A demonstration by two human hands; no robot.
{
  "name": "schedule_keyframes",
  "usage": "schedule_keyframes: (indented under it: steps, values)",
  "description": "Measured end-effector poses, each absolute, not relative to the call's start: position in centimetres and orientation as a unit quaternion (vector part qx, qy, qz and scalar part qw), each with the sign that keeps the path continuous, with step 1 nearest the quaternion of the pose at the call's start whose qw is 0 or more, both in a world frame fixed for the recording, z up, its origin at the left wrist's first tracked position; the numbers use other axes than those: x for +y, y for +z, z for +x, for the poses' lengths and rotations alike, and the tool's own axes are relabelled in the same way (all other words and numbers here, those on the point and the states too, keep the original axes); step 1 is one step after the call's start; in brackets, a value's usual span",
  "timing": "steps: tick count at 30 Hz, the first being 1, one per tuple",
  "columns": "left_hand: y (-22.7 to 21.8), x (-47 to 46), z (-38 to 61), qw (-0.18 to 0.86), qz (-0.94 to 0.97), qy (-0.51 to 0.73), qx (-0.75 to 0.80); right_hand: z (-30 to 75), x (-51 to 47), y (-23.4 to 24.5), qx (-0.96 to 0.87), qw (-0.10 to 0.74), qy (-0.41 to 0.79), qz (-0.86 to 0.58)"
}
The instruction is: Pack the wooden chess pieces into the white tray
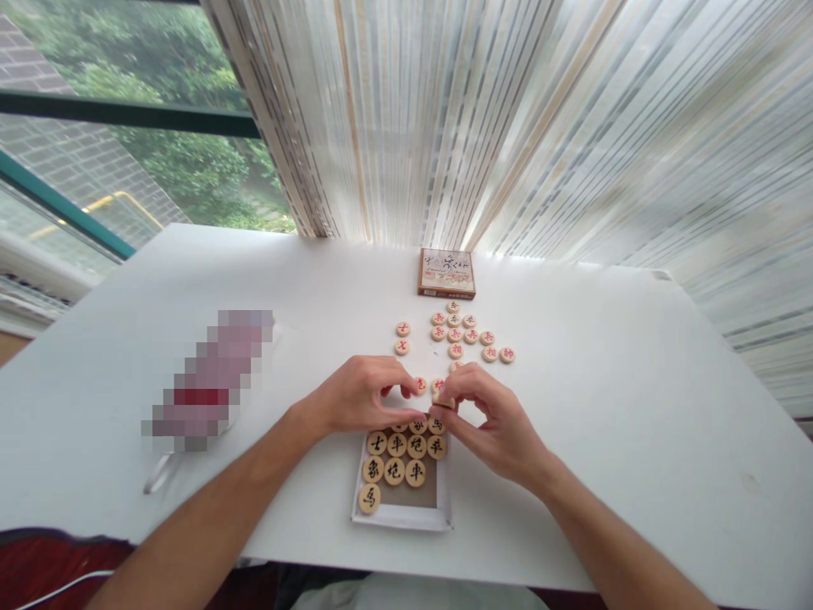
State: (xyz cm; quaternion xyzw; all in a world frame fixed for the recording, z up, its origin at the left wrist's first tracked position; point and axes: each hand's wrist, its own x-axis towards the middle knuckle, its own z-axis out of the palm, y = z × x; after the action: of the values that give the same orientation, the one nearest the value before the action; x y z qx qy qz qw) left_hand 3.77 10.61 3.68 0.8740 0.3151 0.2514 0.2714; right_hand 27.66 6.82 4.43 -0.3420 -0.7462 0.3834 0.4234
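Observation:
Over the far edge of a shallow white box tray [406, 515], both hands meet. My right hand [492, 419] pinches a round wooden Chinese chess piece [443, 401] between thumb and fingers, tilted so its face is hidden. My left hand [362, 394] curves with thumb and index finger apart, nothing visible between them. Its index fingertip is beside a red-marked piece [420, 385]; I cannot tell if they touch. Inside the tray lie rows of black-marked pieces [397, 445], face up, with the far row partly covered by my fingers. Bare tray bottom shows at its near right.
Beyond my hands, mostly red-marked pieces [455, 335] lie loosely on the white table [603, 407]. Two more pieces [402, 329] sit to their left. The Chinese chess box lid [446, 274] lies farther back near the curtain [432, 127]. A blurred-out pinkish object [209, 381] lies left.

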Motion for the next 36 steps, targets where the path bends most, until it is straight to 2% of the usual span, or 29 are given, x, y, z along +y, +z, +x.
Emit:
schedule_keyframes:
  steps: [13,21,26,36]
  values:
    - [3.5,11.0,3.6,0.272,0.874,0.227,0.333,25.7,4.4,5.6,-0.813,0.196,0.466,-0.290]
    - [3.3,11.1,3.4,0.276,0.871,0.216,0.344,25.3,3.7,6.0,-0.812,0.118,0.485,-0.304]
    - [3.2,11.0,3.4,0.270,0.872,0.216,0.346,24.9,3.2,6.0,-0.830,0.096,0.471,-0.284]
    - [3.2,11.1,3.4,0.264,0.872,0.224,0.346,24.6,2.7,5.6,-0.848,0.110,0.424,-0.297]
